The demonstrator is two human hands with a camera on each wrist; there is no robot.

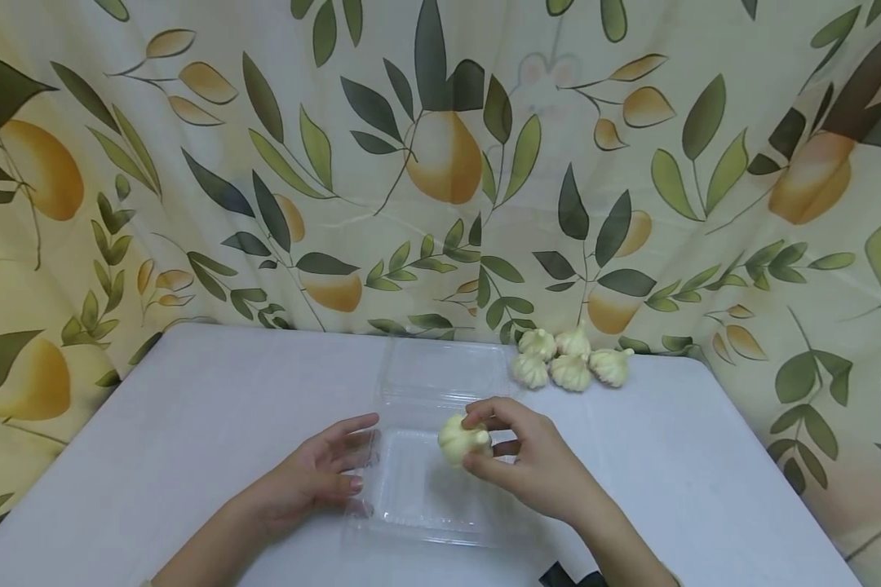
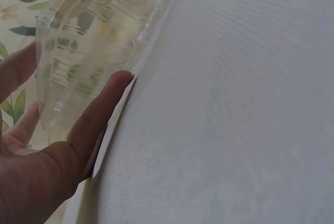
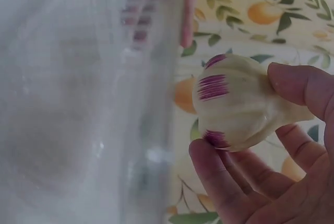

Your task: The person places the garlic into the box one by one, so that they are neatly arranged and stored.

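Note:
My right hand [image 1: 532, 461] pinches a garlic bulb [image 1: 461, 441] between thumb and fingers, above the base of a clear plastic clamshell box [image 1: 411, 534]. In the right wrist view, the garlic bulb [image 3: 235, 101] is cream-coloured with purple streaks, its stem toward the palm. My left hand [image 1: 312, 473] is at the box's left side, fingers spread and fairly straight, fingertips right at the rim. The left wrist view shows a finger of the left hand [image 2: 57, 156] alongside the clear wall of the box [image 2: 99, 41]. The box lies open, its lid [image 1: 444, 367] folded back away from me.
Several more garlic bulbs [image 1: 571, 371] sit grouped at the table's back edge, right of the lid. A white cloth covers the table [image 1: 213, 408]. Behind it hangs a curtain [image 1: 382, 163] printed with fruit and leaves. A small black object [image 1: 561, 575] shows at the front edge.

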